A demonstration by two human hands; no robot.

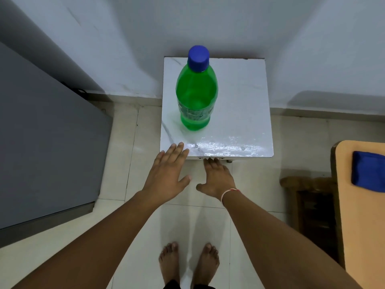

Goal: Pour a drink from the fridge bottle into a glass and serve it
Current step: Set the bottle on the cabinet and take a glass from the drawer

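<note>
My hands, left (166, 172) and right (216, 178), are flat and empty at the desk (239, 105) edge; I'd grip the bottle (196, 97) low, since no glass shows.

Right hand (215, 178) fingers (210, 161) tucked under table (239, 113) front edge, tips hidden.

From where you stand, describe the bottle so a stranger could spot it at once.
Look to the small white table against the pale wall, right of the grey fridge. The green plastic bottle stands upright on its left half. It is the only thing on the tabletop, with a blue screw cap.
</note>
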